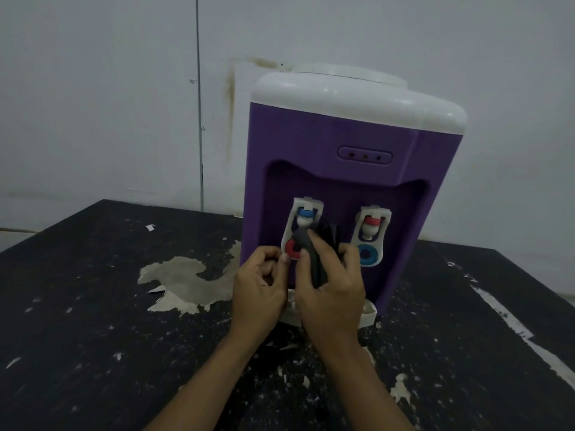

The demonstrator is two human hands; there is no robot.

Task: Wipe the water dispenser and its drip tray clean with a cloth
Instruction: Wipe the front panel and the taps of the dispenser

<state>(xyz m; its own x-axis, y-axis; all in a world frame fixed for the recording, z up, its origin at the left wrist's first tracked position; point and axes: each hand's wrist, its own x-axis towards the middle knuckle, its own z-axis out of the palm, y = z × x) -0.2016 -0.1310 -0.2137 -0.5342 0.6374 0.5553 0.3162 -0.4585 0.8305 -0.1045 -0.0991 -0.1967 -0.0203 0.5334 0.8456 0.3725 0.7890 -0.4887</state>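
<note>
A purple water dispenser [342,141] with a white top stands on a black table [93,306]. Two white tap levers hang in its front recess: the left tap [303,219] and the right tap [371,227]. My right hand [331,290] grips a dark cloth [314,244] and holds it against the lower part of the left tap. My left hand [259,284] pinches the left tap's lever at its lower edge. The white drip tray [368,315] shows only at its right corner; my hands hide most of it.
The table's black coating is peeled, with a large bare patch [183,278] left of the dispenser and flakes all over. A white wall stands close behind, with a thin cable [199,104] running down it. The table's right edge [529,337] is worn pale.
</note>
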